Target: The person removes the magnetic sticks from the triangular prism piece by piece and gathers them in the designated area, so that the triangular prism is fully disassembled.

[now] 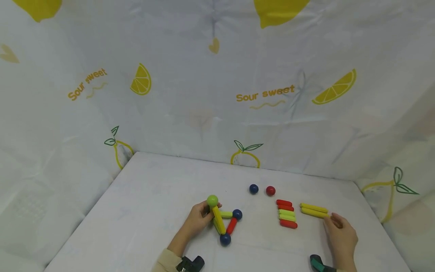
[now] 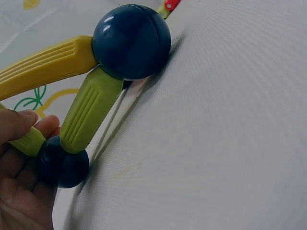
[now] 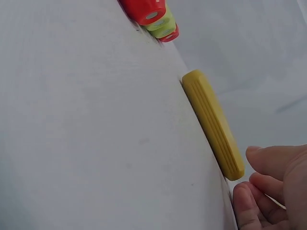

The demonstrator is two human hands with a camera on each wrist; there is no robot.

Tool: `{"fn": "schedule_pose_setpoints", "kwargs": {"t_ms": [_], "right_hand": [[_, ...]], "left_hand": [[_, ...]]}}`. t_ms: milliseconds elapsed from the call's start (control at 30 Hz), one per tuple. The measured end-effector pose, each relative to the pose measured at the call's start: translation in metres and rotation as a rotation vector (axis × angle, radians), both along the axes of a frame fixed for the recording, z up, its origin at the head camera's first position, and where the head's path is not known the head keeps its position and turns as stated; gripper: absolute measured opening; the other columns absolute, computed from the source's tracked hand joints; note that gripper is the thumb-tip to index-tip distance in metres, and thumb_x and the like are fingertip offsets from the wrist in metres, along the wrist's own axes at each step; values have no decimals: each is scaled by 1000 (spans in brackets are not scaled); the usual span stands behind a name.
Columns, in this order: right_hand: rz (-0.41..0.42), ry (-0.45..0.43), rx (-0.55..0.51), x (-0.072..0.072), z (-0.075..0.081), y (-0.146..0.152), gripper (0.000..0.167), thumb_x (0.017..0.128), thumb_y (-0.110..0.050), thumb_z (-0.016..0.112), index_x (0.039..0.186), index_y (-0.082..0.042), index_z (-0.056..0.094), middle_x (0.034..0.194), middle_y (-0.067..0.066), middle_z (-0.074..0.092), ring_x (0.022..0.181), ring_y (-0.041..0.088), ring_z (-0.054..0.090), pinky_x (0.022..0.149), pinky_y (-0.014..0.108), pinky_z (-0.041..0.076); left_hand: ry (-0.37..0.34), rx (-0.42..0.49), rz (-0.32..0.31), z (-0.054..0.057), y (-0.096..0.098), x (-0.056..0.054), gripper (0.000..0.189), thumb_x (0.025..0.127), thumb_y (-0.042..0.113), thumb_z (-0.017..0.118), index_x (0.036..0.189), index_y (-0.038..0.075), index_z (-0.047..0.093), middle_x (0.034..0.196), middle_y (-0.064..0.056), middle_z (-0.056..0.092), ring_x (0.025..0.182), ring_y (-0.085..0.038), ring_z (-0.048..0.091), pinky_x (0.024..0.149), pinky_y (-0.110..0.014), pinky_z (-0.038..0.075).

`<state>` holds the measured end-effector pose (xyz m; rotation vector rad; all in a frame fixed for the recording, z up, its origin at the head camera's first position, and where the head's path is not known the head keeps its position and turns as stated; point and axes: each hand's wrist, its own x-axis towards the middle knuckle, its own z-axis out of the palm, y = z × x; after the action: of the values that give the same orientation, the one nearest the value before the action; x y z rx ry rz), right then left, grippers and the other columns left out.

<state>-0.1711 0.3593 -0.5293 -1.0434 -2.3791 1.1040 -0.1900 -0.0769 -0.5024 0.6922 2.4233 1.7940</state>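
Observation:
My left hand (image 1: 198,218) holds a ball-and-stick frame of magnetic building pieces, thumb and fingers round a green stick (image 2: 29,142) beside a blue ball (image 2: 63,163). A yellow stick (image 1: 219,221) slants up from the near blue ball (image 1: 225,239) to a light green ball (image 1: 212,200). A red stick (image 1: 231,226) links that blue ball to another blue ball (image 1: 237,214). My right hand (image 1: 341,236) is at the right end of two yellow sticks (image 1: 314,210) lying side by side. In the right wrist view, its thumb and fingers are parted just beyond the yellow stick's end (image 3: 213,124).
Between the hands lies a column of short red and green sticks (image 1: 287,214). Behind them sit a loose blue ball (image 1: 253,189) and a red ball (image 1: 270,190). A lemon-print cloth (image 1: 190,113) hangs behind the white table (image 1: 153,189).

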Motion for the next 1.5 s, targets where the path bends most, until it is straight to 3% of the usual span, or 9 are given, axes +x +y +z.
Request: {"fn": "schedule_pose_setpoints", "kwargs": {"t_ms": [100, 333, 533, 633, 800, 933, 1167, 1400, 1500], "right_hand": [[-38, 20, -29, 0, -2, 0, 51, 97, -30, 48, 140, -4, 42, 134, 23, 51, 120, 37, 50, 96, 49, 45], [-71, 62, -89, 1, 1, 1, 54, 97, -35, 48, 143, -9, 40, 140, 17, 48, 122, 32, 48, 98, 43, 46], [-18, 209, -98, 10, 20, -18, 50, 94, -31, 54, 138, -9, 47, 135, 16, 53, 101, -2, 53, 80, 2, 45], [52, 249, -83, 11, 29, -34, 47, 94, -28, 56, 136, -8, 49, 134, 16, 54, 99, -7, 51, 73, -4, 42], [229, 280, -14, 7, 31, -58, 46, 94, -27, 58, 134, -6, 50, 131, 16, 56, 111, 7, 57, 75, -4, 42], [368, 266, -75, 7, 41, -84, 47, 93, -28, 59, 134, -5, 50, 132, 15, 56, 119, 22, 55, 79, -3, 41], [618, 301, -204, 5, 43, -128, 45, 90, -19, 66, 129, -2, 53, 128, 14, 58, 107, -5, 55, 83, 3, 45], [783, 235, -334, -3, 36, -162, 41, 89, -15, 66, 127, -6, 55, 129, 14, 59, 119, 23, 57, 90, 19, 51], [824, 224, -370, -7, 31, -174, 37, 88, -11, 66, 124, -7, 58, 127, 13, 60, 120, 26, 57, 93, 25, 51]], "left_hand": [[11, 4, -11, 6, -2, 2, 30, 93, 3, 55, 122, -3, 57, 121, -11, 65, 124, -22, 53, 105, -24, 40], [7, 12, -17, 4, -2, 1, 29, 93, 3, 55, 122, -3, 57, 121, -12, 65, 124, -22, 54, 104, -19, 39], [26, 20, -10, -22, -2, -10, 30, 94, 7, 56, 124, 1, 57, 121, -4, 66, 124, -18, 53, 105, -22, 39], [35, 20, -7, -33, -2, -14, 31, 93, 8, 56, 124, 4, 58, 122, -1, 66, 124, -17, 53, 106, -23, 40], [29, 7, -7, -34, -2, -15, 32, 92, 6, 56, 124, 6, 58, 123, 0, 65, 124, -18, 53, 106, -27, 41], [31, -17, -2, -33, -2, -14, 33, 92, 7, 56, 125, 7, 58, 123, 1, 64, 122, -17, 54, 106, -29, 42], [31, -61, 23, -31, -2, -14, 34, 90, 7, 56, 124, 11, 59, 122, 1, 65, 116, -15, 57, 102, -32, 46], [16, -110, 50, -36, -2, -14, 31, 91, 11, 58, 121, 15, 62, 120, 2, 65, 117, -17, 57, 103, -38, 45], [21, -128, 55, -38, -1, -15, 30, 90, 11, 59, 120, 16, 62, 120, 3, 65, 117, -17, 57, 103, -38, 45]]}}
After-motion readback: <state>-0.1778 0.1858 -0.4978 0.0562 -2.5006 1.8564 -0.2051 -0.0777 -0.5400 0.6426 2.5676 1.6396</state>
